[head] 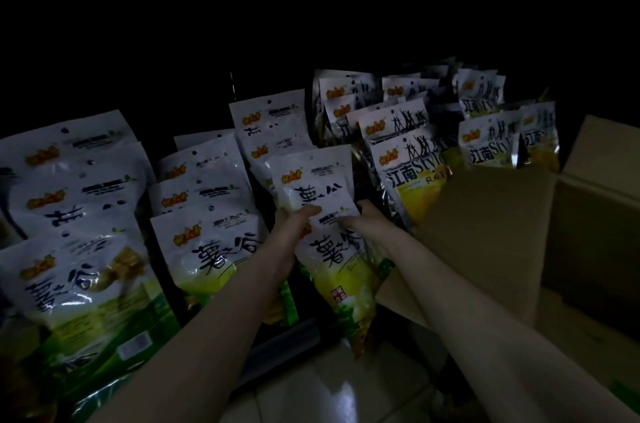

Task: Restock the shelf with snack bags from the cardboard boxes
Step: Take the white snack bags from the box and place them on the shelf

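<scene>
A white snack bag (337, 249) with black brush lettering and a green and yellow base is held between both hands in front of the low shelf (277, 343). It is tilted, its bottom corner pointing down toward the tiled floor (329, 395). The left hand (294, 235) is closed around the bag's left edge, with fingers curled over its upper front. The right hand (360, 221) is clamped on the bag's top right part, with fingertips pressed on the front near the printed label. A second bag of the same kind (311, 180) is seen directly behind the held bag, upright, its lower part covered by the hands; whether it is gripped too cannot be told.

Left of the held bag, rows of matching white bags (204, 242) are stood leaning back on the shelf, one overlapping the next. Right of and behind the held bag, bags printed with dancing silhouettes and a yellow base (408, 166) are packed in rows. Just right of the held bag, an open cardboard box (485, 235) is placed on the floor, its raised flap partly covering those silhouette bags. The scene is dimly lit, and the upper background is lost in darkness.
</scene>
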